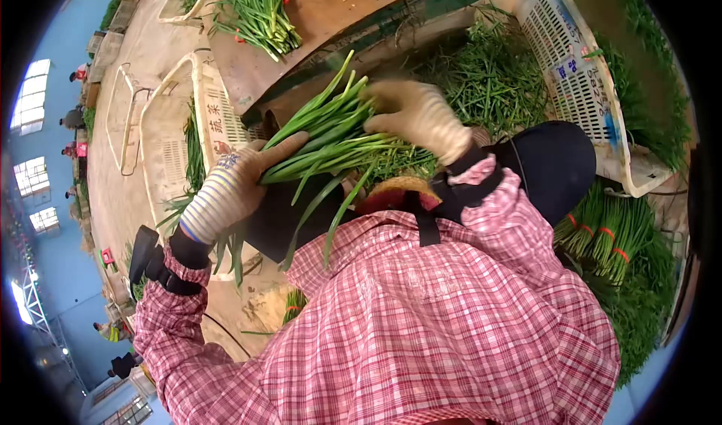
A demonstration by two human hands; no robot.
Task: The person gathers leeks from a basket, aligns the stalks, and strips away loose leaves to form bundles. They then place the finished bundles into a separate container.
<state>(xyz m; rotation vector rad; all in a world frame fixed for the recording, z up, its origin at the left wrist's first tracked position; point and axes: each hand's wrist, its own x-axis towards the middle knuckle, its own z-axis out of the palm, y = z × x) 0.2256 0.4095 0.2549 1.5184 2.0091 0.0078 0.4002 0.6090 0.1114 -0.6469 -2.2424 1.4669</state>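
— The left hand (233, 188) cups the bunch of greens (331, 135) above the lap, fingers half closed around it.
— The right hand (417, 116) curls over it, blurred. Leaves (336, 218) droop underneath; with so slack a hold, some may slip out.

Chive bunch (331, 135) held in left hand (233, 188), right hand (421, 116) laid on its right end; table (338, 7) set behind, cut chives (259, 11) laid on it; crate (575, 79) placed at right, loose chives (489, 79) heaped beside it; tied bundles (609, 233) stacked before crate; second crate (169, 139) stood at left.
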